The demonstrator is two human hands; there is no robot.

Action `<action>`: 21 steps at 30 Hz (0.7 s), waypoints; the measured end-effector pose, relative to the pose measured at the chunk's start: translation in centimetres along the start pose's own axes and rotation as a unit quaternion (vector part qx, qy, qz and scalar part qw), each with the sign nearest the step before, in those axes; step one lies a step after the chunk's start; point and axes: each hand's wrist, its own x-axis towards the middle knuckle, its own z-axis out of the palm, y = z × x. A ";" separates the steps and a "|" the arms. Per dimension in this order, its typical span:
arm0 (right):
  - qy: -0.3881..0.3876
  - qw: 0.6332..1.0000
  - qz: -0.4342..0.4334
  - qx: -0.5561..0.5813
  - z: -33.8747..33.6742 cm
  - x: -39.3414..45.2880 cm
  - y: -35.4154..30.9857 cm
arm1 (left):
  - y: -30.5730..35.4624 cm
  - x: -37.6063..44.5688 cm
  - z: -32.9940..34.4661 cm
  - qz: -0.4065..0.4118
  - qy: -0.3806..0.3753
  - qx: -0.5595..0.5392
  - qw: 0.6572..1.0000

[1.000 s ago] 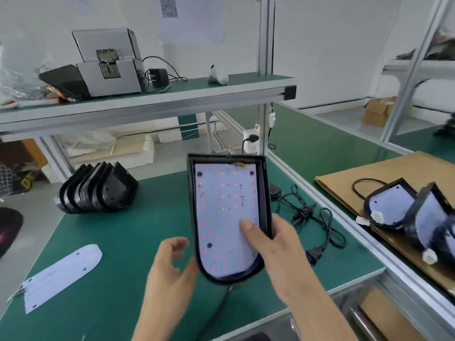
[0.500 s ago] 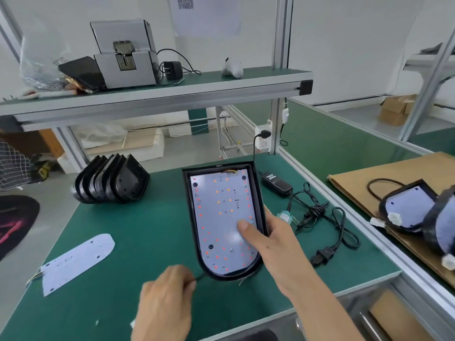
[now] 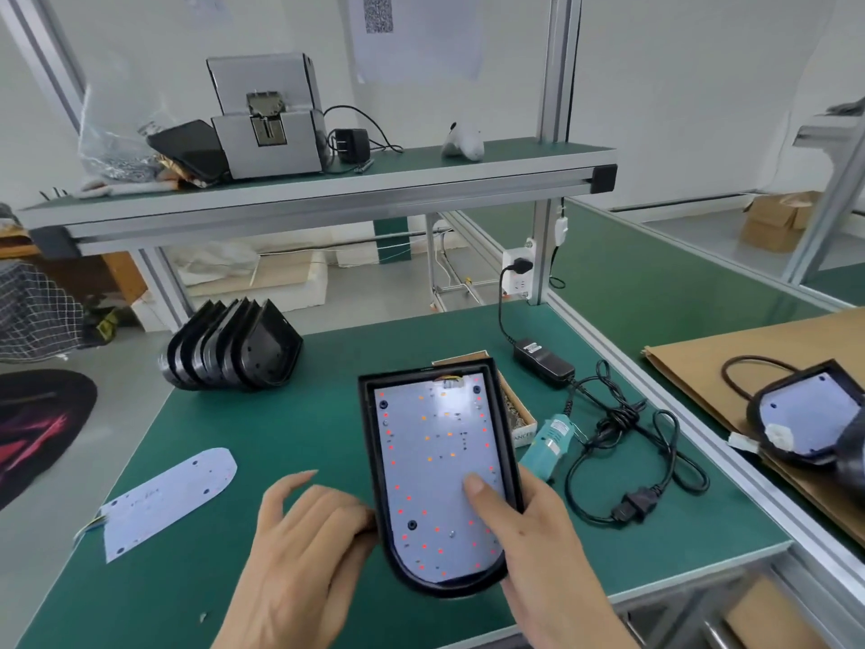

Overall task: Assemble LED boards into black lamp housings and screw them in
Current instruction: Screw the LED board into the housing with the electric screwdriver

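A green-topped workbench (image 3: 290, 433) filled the lower frame, framed in aluminium posts (image 3: 554, 147). A green shelf (image 3: 327, 180) crossed the upper middle. White walls (image 3: 678, 86) stood behind, with a QR-code sheet (image 3: 378, 14) at top centre. Grey floor (image 3: 117, 381) showed at left, a cardboard box (image 3: 779, 220) at far right.

Green counter (image 3: 290, 442) carrying a row of black housings (image 3: 234, 346) at back left, a loose LED board (image 3: 171, 501) lying flat front left, a small cardboard box (image 3: 517, 416), a teal tool (image 3: 547, 442) and a black adapter (image 3: 543, 363) with tangled cord (image 3: 622, 461) sitting right.
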 end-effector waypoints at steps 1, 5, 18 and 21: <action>-0.003 1.000 -0.006 -0.007 -0.4 0.0 -0.1 | 0.1 -0.1 0.1 0.000 -0.002 0.003 1.000; -0.014 0.997 -0.036 -0.062 -1.3 -0.1 0.3 | 0.2 -0.8 1.0 -0.027 -0.001 0.049 0.998; -0.096 0.982 -0.024 -0.160 -4.5 -2.7 -2.7 | 1.7 1.2 0.7 -0.484 0.007 -0.390 0.783; -0.213 0.951 0.017 -0.222 -4.4 -4.0 -3.7 | 2.7 3.8 1.8 -0.529 0.026 -0.461 0.712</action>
